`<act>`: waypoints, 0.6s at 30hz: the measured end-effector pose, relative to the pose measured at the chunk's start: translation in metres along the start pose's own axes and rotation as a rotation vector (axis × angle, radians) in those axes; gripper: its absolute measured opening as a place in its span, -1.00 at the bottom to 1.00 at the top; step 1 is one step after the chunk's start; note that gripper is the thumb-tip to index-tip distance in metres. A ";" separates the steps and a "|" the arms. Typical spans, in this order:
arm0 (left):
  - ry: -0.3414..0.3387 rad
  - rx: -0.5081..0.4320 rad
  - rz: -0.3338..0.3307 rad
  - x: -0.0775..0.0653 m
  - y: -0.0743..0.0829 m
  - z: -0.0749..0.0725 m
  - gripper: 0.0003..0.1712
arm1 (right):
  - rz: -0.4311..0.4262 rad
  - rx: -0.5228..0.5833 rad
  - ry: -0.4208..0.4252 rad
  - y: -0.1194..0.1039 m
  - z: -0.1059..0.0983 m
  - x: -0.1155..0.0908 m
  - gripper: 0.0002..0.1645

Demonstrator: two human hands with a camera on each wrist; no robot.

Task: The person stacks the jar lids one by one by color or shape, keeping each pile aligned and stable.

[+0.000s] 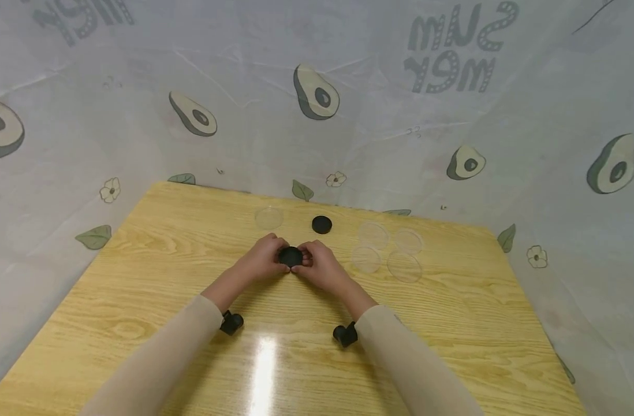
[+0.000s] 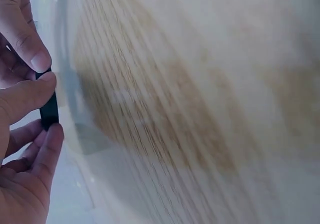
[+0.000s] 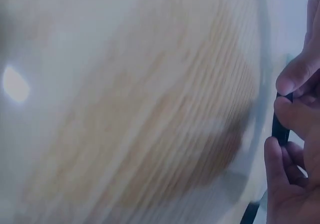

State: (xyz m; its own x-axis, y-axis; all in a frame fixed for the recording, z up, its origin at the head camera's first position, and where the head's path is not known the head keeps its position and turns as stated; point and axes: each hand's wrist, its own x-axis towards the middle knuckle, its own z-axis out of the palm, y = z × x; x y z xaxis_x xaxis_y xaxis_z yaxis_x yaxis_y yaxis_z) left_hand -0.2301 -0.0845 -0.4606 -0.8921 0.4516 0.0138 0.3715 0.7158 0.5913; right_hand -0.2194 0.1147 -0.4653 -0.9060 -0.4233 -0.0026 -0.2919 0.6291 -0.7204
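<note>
Both hands pinch one flat black disc (image 1: 291, 257) between thumbs and fingers, near the middle of the table. My left hand (image 1: 265, 257) grips its left edge, and my right hand (image 1: 321, 265) its right edge. In the left wrist view the disc (image 2: 49, 107) shows edge-on as a thin black rim, with the two thumbs close together at it. The right wrist view has the same black edge (image 3: 280, 126) between fingers and thumb. Just beyond the hands, a second black disc (image 1: 322, 225) lies flat on the table.
A clear round dish (image 1: 269, 218) lies at the back, left of the second black disc. Several more clear round pieces, one of them a clear disc (image 1: 404, 266), lie right of the hands. The wooden table (image 1: 452, 346) ends at a patterned cloth (image 1: 254, 127) behind.
</note>
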 end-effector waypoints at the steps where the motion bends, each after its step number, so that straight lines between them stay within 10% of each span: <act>1: -0.002 0.002 0.001 -0.004 0.000 -0.002 -0.45 | -0.006 -0.004 -0.002 -0.004 0.001 -0.002 -0.48; 18: -0.004 -0.016 -0.059 -0.056 -0.012 -0.011 -0.49 | -0.028 0.036 -0.080 -0.033 0.036 -0.013 -0.47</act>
State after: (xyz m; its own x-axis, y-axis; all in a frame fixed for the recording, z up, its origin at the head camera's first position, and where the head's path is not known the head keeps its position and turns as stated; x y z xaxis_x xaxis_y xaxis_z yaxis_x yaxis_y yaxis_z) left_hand -0.1872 -0.1242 -0.4601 -0.9115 0.4106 -0.0248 0.3136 0.7327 0.6039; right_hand -0.1868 0.0761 -0.4665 -0.8697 -0.4922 -0.0364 -0.3043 0.5929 -0.7455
